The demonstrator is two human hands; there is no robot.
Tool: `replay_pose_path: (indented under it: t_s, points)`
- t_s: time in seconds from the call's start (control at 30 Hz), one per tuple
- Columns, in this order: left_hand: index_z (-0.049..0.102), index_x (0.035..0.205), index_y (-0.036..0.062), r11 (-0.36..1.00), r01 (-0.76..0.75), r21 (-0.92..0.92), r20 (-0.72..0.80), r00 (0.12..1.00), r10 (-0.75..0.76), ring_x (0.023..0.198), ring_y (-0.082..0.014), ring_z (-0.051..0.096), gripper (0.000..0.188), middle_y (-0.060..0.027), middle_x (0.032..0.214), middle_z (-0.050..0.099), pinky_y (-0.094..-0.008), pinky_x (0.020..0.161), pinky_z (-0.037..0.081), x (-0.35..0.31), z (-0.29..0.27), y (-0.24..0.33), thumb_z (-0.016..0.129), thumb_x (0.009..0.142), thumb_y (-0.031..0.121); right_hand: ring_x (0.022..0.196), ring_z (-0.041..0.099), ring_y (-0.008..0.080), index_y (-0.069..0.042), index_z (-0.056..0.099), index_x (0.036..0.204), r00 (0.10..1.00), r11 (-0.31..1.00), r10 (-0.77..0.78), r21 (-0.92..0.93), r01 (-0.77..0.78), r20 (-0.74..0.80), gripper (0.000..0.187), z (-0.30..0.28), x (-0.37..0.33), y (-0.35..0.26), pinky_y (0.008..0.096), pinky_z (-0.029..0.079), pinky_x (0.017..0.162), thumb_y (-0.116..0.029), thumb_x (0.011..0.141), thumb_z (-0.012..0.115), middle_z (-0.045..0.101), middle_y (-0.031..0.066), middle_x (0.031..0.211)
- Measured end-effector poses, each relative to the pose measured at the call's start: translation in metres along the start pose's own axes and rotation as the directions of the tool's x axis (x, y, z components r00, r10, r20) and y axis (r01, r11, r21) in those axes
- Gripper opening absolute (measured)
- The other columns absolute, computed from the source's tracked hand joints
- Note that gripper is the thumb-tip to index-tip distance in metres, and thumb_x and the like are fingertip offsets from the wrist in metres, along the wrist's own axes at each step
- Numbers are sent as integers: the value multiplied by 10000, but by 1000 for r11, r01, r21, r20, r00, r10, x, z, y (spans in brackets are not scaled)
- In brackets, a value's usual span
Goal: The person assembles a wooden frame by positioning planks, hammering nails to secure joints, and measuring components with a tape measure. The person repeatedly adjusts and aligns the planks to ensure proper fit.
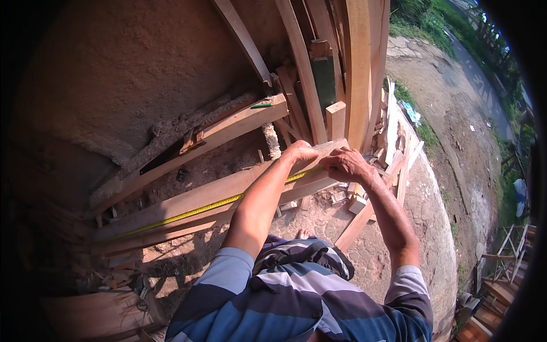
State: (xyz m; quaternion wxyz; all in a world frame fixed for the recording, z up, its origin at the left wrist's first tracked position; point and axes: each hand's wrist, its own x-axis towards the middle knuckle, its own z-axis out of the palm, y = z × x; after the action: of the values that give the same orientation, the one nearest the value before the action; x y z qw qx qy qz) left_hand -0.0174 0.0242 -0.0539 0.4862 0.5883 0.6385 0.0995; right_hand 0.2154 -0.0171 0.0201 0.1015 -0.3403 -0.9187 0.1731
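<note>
A long wooden plank (188,199) runs from the far left to just in front of me, its end beneath my hands. Along its near edge stretches a yellow tape measure blade (211,206), passing under my left forearm. The fingers of my right hand (346,165) are closed around the tape's right end, beside the plank's end. My left hand (302,153) lies on the plank's top close by, fingers curled together. What those left fingers hold, if anything, is hidden.
Behind the plank, a thick beam (239,121) carries a handsaw (171,153) and a green pencil (261,106). Tall boards (358,68) lean upright ahead. Wood offcuts (359,204) lie on the ground at right. A dirt yard (439,108) extends beyond.
</note>
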Motion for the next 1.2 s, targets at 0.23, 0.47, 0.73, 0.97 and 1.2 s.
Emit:
replay_pose_path:
  t_s: [0.23, 0.47, 0.73, 0.97, 1.2]
  points:
    - [740, 794, 8, 998, 33, 60, -130, 991, -25, 728, -147, 594, 372, -83, 735, 684, -383, 671, 489, 9, 7, -1, 704, 757, 376, 1012, 682, 293, -278, 749, 1116, 1000, 1000, 22, 3, -22, 14, 344, -5, -1, -6, 453, 549, 842, -179, 825, 595, 723, 69, 1035]
    - [753, 1049, 18, 976, -170, -136, -382, 918, 107, 906, -256, 701, 474, -157, 1014, 763, -376, 827, 534, -22, 5, 2, 675, 914, 465, 1051, 668, 285, -282, 731, 1159, 999, 1000, 14, -12, -13, 42, 328, -9, -2, -9, 458, 543, 863, -207, 863, 611, 716, 60, 1059]
    - [743, 937, -32, 895, -174, -411, -244, 967, 76, 655, -113, 636, 611, -66, 736, 682, -270, 609, 533, -242, 35, -71, 595, 999, 558, 1012, 659, 292, -237, 715, 1190, 943, 998, -47, 47, 33, 328, 307, -36, -9, -17, 450, 539, 869, -247, 893, 634, 685, 127, 966]
    - [599, 1286, 37, -360, -646, -673, -568, 763, -308, 1075, -279, 664, 581, -111, 1217, 685, -449, 974, 543, -336, 58, -199, 576, 995, 539, 969, 672, 257, -139, 638, 1346, 674, 909, -187, 386, -158, 715, 459, -56, -27, -43, 411, 499, 872, -401, 968, 643, 723, 119, 1038]
    - [657, 950, 100, -126, -945, -302, -777, 321, -542, 681, -108, 640, 207, 8, 783, 652, -239, 593, 568, -445, -21, -338, 555, 1049, 250, 1070, 669, 327, -73, 584, 1413, 618, 799, -398, 587, -130, 679, 545, -4, -32, -87, 434, 510, 932, -435, 1007, 590, 698, 203, 1189]
